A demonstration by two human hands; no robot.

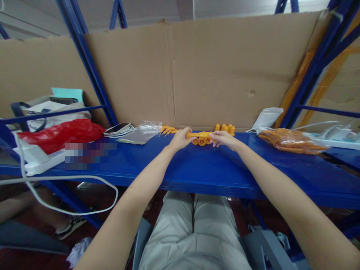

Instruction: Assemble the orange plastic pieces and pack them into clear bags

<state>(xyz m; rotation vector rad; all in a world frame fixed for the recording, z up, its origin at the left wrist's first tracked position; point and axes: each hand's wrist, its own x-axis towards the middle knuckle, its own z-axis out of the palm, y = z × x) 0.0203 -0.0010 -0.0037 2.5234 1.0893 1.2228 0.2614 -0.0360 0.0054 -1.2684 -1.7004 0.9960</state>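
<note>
Both my arms reach out over a blue shelf (202, 168). My left hand (180, 139) is closed on the left end of an orange plastic toy piece (200, 137) with small wheels under it. My right hand (223, 138) pinches the toy's right end. The piece rests on or just above the shelf, close to the cardboard back wall. More orange parts (224, 128) stand just behind my right hand, and another orange part (168, 130) lies left of my left hand.
A clear plastic bag (142, 133) and a phone with white cable (118, 129) lie left. A red bag (62, 134) lies further left. A bag of orange parts (287, 140) sits right. Cardboard (213, 71) backs the shelf. Blue rack posts (92, 71) rise beside it.
</note>
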